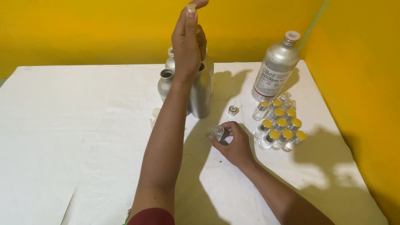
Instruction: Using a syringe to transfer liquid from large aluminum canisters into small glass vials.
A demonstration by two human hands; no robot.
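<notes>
While the right hand (235,143) grips a small glass vial (217,132), the raised left hand (188,43) apparently pinches a cap (191,6).

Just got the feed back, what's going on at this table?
A person sits at a white table. The right hand steadies a small clear vial on the tabletop; the left hand is raised above open metal bottles, pinching something small I can't identify. To the right stand yellow-capped vials and a large capped metal bottle.
</notes>
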